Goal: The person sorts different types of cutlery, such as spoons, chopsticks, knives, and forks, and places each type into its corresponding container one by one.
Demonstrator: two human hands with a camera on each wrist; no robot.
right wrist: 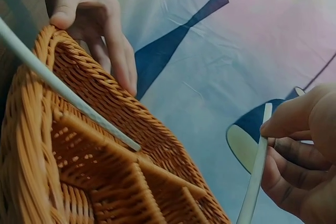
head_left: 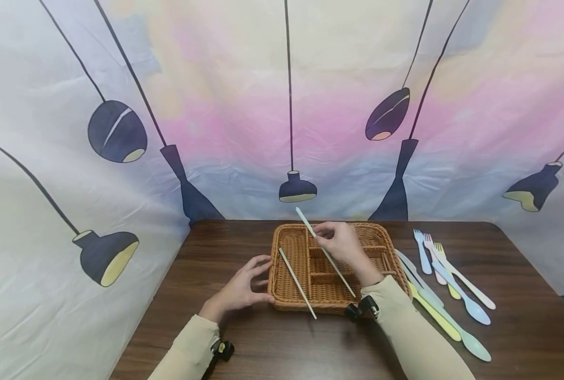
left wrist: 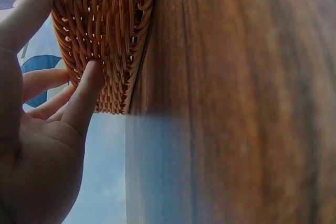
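Over the basket (head_left: 291, 303), one chopstick (head_left: 334, 265) was pinched by the right hand (head_left: 342, 244). A second chopstick (head_left: 298, 283) was seen across its seven o'clock rim; nine o'clock was touched by the left hand (head_left: 241, 289), fingers apart.

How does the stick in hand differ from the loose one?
The right hand pinches the held stick; no hand touches the loose stick. In the head view, the held stick's top shows past the basket's far rim; the loose stick's lower end shows past its near rim. Both are thin, pale and straight.
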